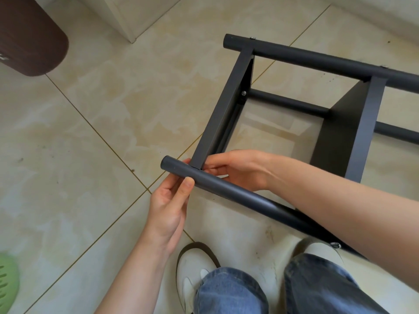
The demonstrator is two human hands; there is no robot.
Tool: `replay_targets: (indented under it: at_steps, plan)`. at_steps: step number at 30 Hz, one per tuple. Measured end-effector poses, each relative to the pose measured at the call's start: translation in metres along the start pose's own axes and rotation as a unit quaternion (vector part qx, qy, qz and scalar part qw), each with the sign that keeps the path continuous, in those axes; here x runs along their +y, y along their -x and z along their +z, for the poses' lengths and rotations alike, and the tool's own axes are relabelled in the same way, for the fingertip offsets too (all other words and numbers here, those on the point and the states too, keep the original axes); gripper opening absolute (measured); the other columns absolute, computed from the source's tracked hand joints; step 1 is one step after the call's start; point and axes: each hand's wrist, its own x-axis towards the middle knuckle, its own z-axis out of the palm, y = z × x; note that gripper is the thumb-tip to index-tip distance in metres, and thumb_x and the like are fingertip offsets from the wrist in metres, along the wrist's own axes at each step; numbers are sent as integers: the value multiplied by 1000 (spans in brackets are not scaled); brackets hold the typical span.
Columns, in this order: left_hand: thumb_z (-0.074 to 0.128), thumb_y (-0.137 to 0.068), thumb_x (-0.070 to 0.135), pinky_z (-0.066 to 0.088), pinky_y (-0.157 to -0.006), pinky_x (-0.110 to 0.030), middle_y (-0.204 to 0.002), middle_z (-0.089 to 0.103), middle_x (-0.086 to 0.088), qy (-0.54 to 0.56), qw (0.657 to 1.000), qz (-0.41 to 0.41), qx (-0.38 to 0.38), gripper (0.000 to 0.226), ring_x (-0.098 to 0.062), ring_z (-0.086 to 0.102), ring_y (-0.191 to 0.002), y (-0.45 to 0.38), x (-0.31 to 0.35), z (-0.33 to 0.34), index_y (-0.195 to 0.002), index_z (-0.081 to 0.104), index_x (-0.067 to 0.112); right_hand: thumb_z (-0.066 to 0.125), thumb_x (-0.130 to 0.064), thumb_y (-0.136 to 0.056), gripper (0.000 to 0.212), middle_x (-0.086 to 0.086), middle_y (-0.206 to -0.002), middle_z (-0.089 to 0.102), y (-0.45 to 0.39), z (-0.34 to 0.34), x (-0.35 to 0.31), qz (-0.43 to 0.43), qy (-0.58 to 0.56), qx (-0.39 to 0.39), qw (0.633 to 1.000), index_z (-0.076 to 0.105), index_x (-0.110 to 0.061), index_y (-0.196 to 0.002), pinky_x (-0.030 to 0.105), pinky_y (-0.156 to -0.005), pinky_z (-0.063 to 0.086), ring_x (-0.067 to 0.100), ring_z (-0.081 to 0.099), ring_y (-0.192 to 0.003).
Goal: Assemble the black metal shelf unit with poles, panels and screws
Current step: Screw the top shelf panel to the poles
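The black shelf unit lies on its side on the tiled floor. Its near pole runs from centre to lower right. My left hand grips this pole close to its capped end, thumb on top. An end panel spans from the near pole up to the far pole. My right hand pinches at the joint where the end panel meets the near pole; what the fingertips hold is hidden. A second panel stands further right. Screw heads show on the frame.
My two feet in white shoes and jeans stand right below the near pole. A brown rounded object sits at upper left, a white cabinet corner at top, a green slotted item at lower left.
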Motion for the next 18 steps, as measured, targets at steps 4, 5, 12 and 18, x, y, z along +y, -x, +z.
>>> replay_targets:
  at_steps: [4, 5, 12, 18]
  plan:
    - [83, -76, 33, 52, -89, -17, -118, 74, -3, 14, 1000, 0, 8, 57, -13, 68, -113, 0, -1, 1, -126, 63, 15, 59, -29, -96, 42, -4, -66, 56, -1, 1, 0, 1, -2, 6, 1000, 73, -24, -56, 25, -68, 48, 12, 56, -74]
    - [80, -79, 30, 52, -89, -17, -118, 74, -4, 15, 1000, 0, 7, 54, -13, 68, -113, 0, -1, 1, -127, 62, 15, 59, -29, -95, 49, -4, -65, 52, -1, 2, 0, 0, 10, 13, 1000, 68, -24, -48, 24, -67, 47, 11, 54, -71]
    - [80, -81, 34, 53, -88, -18, -118, 74, -5, 15, 1000, -9, -2, 58, -15, 69, -113, 2, 1, 2, -131, 59, 14, 60, -28, -95, 42, -7, -62, 61, 0, 0, 0, -6, 3, 20, 1000, 70, -24, -54, 20, -59, 51, 12, 58, -73]
    - [88, -67, 43, 54, -87, -18, -118, 74, -3, 19, 1000, -9, -10, 80, -13, 69, -111, 3, 2, 4, -134, 56, 13, 59, -27, -96, 43, -1, -69, 56, 3, 5, -2, 6, 14, 41, 999, 69, -22, -55, 26, -71, 49, 14, 55, -78]
